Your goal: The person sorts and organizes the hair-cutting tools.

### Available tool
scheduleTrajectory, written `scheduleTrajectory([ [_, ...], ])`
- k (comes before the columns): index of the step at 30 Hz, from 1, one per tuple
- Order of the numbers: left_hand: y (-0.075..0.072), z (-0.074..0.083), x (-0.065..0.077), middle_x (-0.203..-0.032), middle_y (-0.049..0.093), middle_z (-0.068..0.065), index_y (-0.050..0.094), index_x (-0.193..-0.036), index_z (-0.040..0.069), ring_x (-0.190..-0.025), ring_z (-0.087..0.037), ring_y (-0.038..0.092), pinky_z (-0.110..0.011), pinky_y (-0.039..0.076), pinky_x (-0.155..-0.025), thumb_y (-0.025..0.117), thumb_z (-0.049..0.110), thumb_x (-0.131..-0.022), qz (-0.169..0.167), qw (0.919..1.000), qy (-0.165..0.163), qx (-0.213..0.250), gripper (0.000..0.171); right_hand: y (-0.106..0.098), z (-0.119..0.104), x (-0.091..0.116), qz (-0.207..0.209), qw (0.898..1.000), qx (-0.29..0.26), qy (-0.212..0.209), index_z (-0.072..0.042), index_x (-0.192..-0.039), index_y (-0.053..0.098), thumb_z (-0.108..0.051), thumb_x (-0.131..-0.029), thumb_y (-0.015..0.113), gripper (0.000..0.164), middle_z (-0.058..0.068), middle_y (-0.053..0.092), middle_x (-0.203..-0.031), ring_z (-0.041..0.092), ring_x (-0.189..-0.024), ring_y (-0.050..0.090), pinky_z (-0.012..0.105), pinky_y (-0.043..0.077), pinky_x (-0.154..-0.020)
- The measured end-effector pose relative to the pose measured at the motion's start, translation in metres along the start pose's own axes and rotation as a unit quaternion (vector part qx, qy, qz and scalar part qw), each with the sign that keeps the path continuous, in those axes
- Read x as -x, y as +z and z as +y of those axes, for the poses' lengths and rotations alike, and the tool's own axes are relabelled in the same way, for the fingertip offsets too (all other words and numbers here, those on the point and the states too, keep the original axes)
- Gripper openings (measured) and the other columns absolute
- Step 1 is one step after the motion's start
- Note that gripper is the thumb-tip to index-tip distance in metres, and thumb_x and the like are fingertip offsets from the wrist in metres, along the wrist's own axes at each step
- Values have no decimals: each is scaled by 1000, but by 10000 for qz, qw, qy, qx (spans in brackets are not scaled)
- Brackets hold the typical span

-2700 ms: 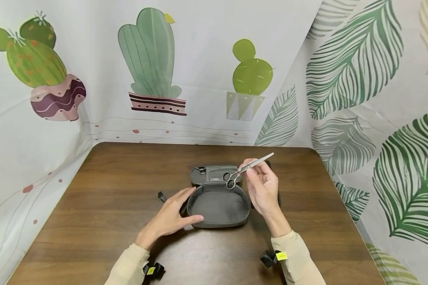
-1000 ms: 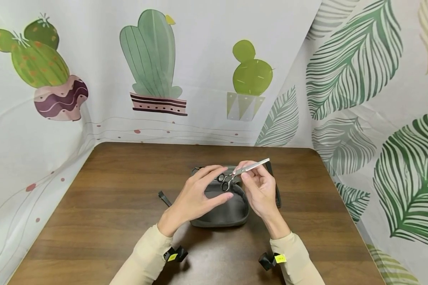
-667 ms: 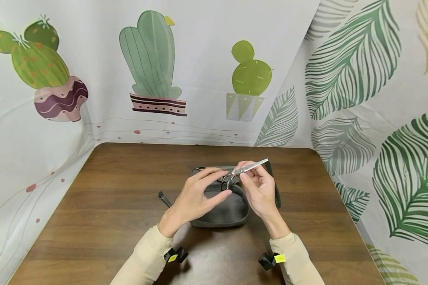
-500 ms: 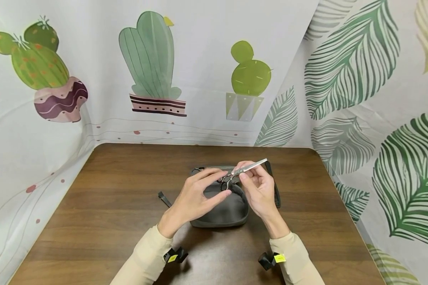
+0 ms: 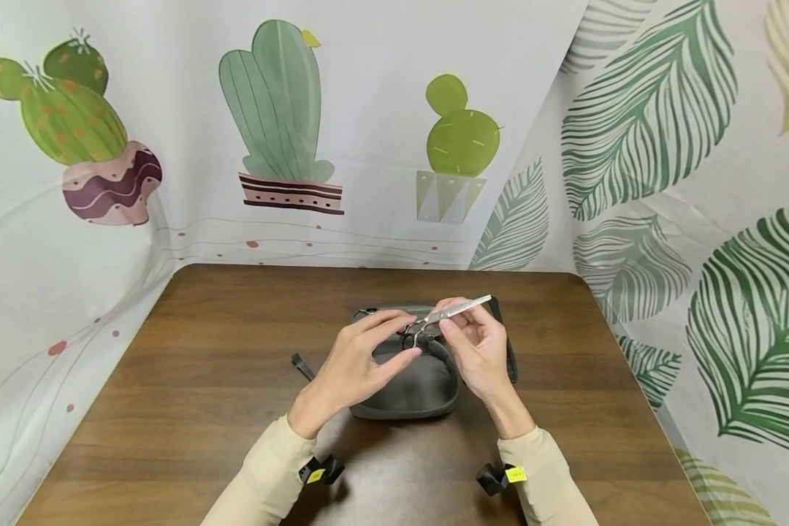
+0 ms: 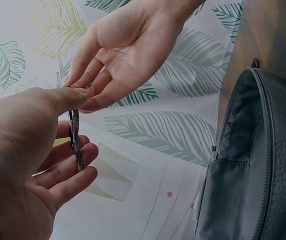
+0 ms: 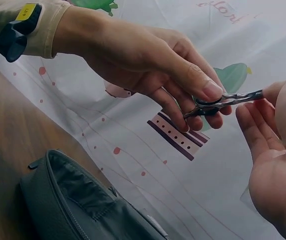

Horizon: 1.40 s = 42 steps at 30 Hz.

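Between both hands, above the case, is a pair of silver scissors (image 5: pixel 462 307) with dark finger rings. My right hand (image 5: pixel 478 354) pinches them near the pivot between thumb and fingers, the blades pointing up and right. My left hand (image 5: pixel 351 369) holds the handle end; in the right wrist view its thumb presses on a ring of the scissors (image 7: pixel 212 107), fingers curled beneath. Below sits an unzipped dark grey case (image 5: pixel 408 398), partly hidden by the left hand. In the left wrist view the case (image 6: pixel 238 195) shows its zipped rim and lining.
Another metal ring handle (image 5: pixel 366 312) shows at the back left of the case's flap. A dark strap (image 5: pixel 302 365) sticks out on the left, and a dark edge (image 5: pixel 512 358) lies behind the right hand. The brown wooden table (image 5: pixel 204 380) meets a printed cloth backdrop (image 5: pixel 381 146).
My left hand has left the case's rim, risen and moved right to the scissors' handles. The right hand has kept its pinch, and the scissors have shifted slightly left and down.
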<state>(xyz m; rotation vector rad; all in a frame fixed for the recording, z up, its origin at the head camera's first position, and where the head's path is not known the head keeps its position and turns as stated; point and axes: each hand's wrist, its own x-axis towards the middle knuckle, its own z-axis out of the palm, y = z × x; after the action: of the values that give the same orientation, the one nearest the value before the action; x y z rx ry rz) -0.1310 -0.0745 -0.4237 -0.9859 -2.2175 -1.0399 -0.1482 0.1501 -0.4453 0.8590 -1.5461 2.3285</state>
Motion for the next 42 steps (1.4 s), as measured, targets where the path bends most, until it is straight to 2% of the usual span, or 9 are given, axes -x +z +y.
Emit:
scheduleTrajectory([
  [3,-1,-2,1,-131,80,-10,79,-136,5,-116,-24,82,-43,69,-99,92,18,-96,-36,10000,-19,-83,45,-1,0,1,94,9996,253,37,11,-122,67,8,-107,65,15,4,76,-119,12,-107,79,29,68,-97],
  [8,-3,-2,3,-133,79,-10,79,-137,5,-117,-24,81,-44,68,-99,92,21,-96,-107,9998,-89,-156,46,-2,2,1,128,9987,500,26,24,-124,60,11,-106,65,23,2,77,-120,11,-108,80,32,69,-98],
  [18,-5,-2,6,-133,79,-8,78,-138,7,-118,-23,80,-43,68,-100,91,23,-98,-200,9993,-248,-209,45,-6,4,0,-192,9994,287,-100,26,-134,56,19,-103,58,32,7,79,-127,14,-115,80,32,68,-102],
  [26,-10,-5,10,-132,79,-9,79,-138,7,-117,-23,81,-43,68,-97,92,23,-97,-159,9990,-333,-239,46,-10,5,0,-209,9972,724,32,26,-136,56,17,-104,58,33,2,81,-126,12,-113,80,32,68,-102],
  [33,-17,-11,15,-131,80,-8,79,-137,8,-116,-24,81,-44,68,-96,93,22,-96,-97,9984,-378,-400,45,-17,9,-1,-363,9935,1076,-66,25,-136,57,19,-102,61,35,-3,78,-131,12,-117,78,29,67,-103],
  [35,-18,-14,17,-131,80,-9,80,-136,7,-114,-24,82,-44,68,-96,93,22,-96,-69,9982,-399,-453,45,-20,10,-1,-386,9904,1327,-34,22,-137,59,18,-103,63,35,3,78,-132,11,-118,77,27,65,-104],
  [38,-20,-17,20,-131,80,-9,80,-135,7,-106,-24,81,-43,68,-92,93,22,-96,-23,9979,-441,-479,44,-23,11,-1,-447,9820,1832,45,15,-138,63,15,-103,65,35,21,75,-132,7,-119,76,23,63,-106],
  [40,-21,-19,21,-130,80,-10,80,-134,6,-102,-25,81,-44,68,-89,93,21,-95,23,9977,-443,-505,44,-26,12,-1,-520,9749,2162,99,11,-139,65,13,-103,67,36,33,71,-130,6,-120,74,24,62,-107],
  [42,-21,-21,23,-130,80,-11,80,-134,6,-100,-26,81,-44,68,-87,93,20,-94,57,9975,-430,-549,44,-28,13,0,-604,9695,2369,145,8,-140,66,12,-102,68,38,38,68,-132,4,-124,71,27,61,-110],
])
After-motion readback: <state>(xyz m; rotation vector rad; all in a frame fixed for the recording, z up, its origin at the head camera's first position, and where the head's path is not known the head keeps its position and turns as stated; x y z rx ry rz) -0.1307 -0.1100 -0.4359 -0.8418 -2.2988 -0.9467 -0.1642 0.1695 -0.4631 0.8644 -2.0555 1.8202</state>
